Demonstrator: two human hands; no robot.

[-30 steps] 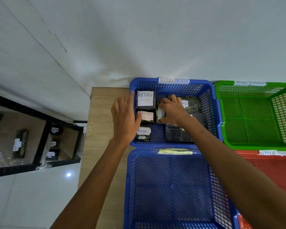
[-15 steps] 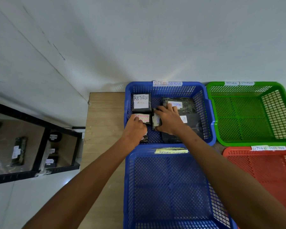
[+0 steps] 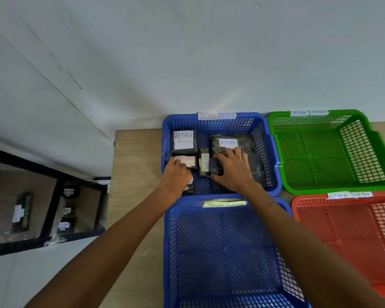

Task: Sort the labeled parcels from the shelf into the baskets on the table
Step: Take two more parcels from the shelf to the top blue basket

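Holding labelled parcels (image 3: 183, 140), far blue basket (image 3: 276, 165); right hand (image 3: 233, 170) clamped on a dark parcel (image 3: 257, 170), left hand (image 3: 176, 176) unclear.

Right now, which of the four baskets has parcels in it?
The far blue basket, against the wall: it holds several labelled parcels. The near blue basket, green basket and red basket show only bare mesh.

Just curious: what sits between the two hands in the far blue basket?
In the head view, a narrow dark parcel labelled RETURN lies between the left hand and the right hand.
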